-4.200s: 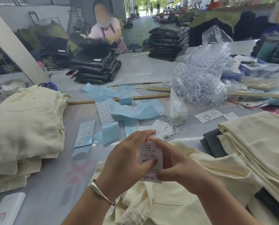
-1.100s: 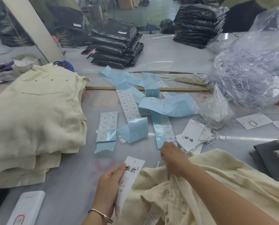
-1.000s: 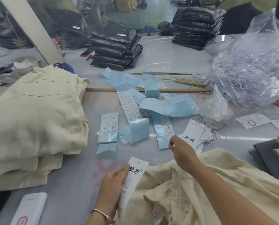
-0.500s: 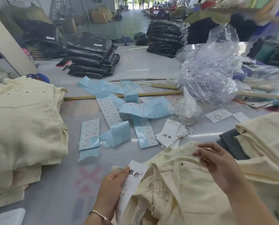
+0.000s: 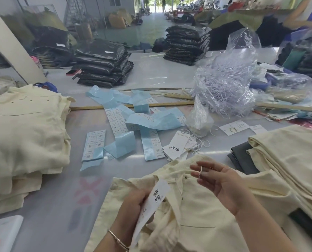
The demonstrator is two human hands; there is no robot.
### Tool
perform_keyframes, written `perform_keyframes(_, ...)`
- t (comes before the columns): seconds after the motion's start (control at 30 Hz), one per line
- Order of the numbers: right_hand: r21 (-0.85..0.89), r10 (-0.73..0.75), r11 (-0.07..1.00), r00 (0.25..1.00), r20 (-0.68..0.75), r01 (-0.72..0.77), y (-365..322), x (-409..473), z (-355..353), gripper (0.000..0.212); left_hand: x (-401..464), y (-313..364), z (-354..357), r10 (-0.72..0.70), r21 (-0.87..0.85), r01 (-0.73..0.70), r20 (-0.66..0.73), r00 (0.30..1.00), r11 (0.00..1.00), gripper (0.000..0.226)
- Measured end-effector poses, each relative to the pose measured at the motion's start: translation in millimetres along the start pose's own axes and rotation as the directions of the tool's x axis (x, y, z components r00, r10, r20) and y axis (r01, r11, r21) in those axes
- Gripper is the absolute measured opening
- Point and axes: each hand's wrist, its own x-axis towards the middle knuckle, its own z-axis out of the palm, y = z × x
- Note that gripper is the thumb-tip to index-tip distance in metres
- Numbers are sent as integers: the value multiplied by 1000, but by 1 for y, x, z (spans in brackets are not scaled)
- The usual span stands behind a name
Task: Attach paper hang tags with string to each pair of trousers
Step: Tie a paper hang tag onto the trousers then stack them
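A cream pair of trousers (image 5: pixel 202 211) lies spread in front of me on the grey table. My left hand (image 5: pixel 131 208) grips a white paper hang tag (image 5: pixel 152 202) with black characters over the waistband. My right hand (image 5: pixel 218 180) hovers above the trousers with fingers spread, and a loop of white string (image 5: pixel 200 172) sits around one fingertip. More white hang tags with string (image 5: pixel 178 147) lie in a loose pile just beyond the trousers.
Cream trousers are stacked at the left (image 5: pixel 22 131) and right (image 5: pixel 293 157), the right stack over dark cloth (image 5: pixel 240 157). Blue sticker strips (image 5: pixel 133 124), a wooden ruler (image 5: pixel 129 106), a clear bag of plastic fasteners (image 5: pixel 226 88) and black packed piles (image 5: pixel 104 64) lie beyond. A white device (image 5: pixel 2 233) rests bottom left.
My right hand pulled back from the tag pile to above the trousers and now carries a string loop on a finger. My left hand kept hold of the tag and shifted right.
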Motion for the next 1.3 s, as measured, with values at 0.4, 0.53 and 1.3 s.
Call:
perform_keyframes(0.4, -836, -445, 391, 874, 193, 384, 34, -21, -10, 15, -3, -25, 67, 179, 372, -201, 94, 979, 906, 9)
perform_keyframes(0.53, -930, -194, 240, 952, 236, 279, 34, -13, -42, 24, -13, -37, 69, 121, 483, -156, 103, 987, 862, 30)
perform_keyframes(1.3, -969, 3, 170, 983, 185, 182, 68, 18, -65, 41, -29, -25, 0, 187, -80, -207, -206, 961, 975, 29)
